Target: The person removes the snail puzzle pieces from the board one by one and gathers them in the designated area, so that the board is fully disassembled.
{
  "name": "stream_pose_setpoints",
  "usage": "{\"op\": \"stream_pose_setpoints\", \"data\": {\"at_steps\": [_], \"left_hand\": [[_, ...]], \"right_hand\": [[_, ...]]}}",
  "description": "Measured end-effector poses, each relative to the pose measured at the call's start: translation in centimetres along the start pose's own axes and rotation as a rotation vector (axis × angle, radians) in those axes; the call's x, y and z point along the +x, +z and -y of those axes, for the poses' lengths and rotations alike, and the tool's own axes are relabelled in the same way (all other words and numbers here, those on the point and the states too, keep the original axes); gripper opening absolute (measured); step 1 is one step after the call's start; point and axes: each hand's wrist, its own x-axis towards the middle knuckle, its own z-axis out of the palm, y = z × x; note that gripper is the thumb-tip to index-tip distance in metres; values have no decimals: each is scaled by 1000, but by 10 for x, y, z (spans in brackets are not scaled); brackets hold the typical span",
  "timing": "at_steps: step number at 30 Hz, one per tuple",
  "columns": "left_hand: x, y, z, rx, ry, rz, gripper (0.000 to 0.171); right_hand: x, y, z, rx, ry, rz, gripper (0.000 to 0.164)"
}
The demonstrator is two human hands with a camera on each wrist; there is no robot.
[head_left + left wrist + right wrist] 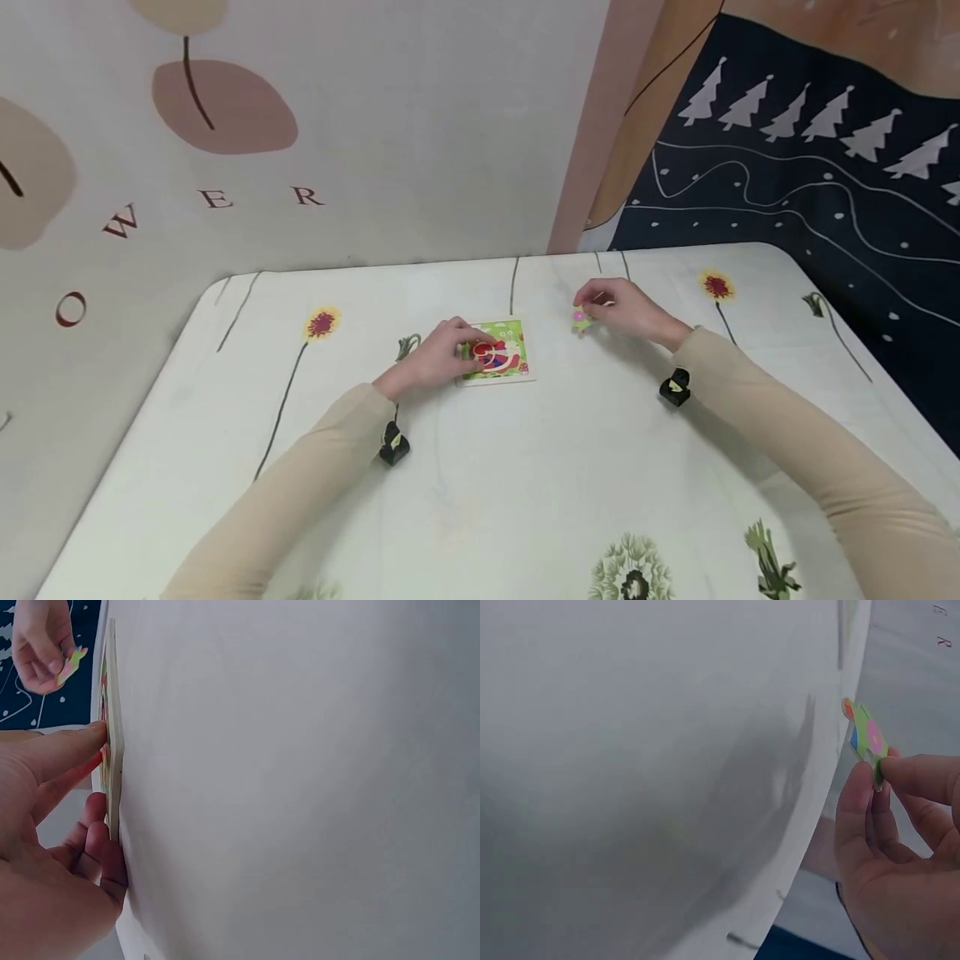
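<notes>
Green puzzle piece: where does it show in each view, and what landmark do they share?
Head: green puzzle piece right of centre, about mid-height.
Left wrist: the piece near the top-left corner.
Right wrist: the piece toward the right, above mid-height.
Shared landmark: the right hand, pinching it in all three.
</notes>
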Motion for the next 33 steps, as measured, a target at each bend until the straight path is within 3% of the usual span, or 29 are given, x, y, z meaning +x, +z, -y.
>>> {"op": "stream_pose_setpoints", "data": {"at_steps": [18,33], "left_hand": [[-1,-5,3,-17,-6,33,43],[1,-3,3,-40,-26,47,43]], "right_hand": [[-12,-20,-26,-133,51,35,17],[-11,-29,-36,-116,82,73,17]]}}
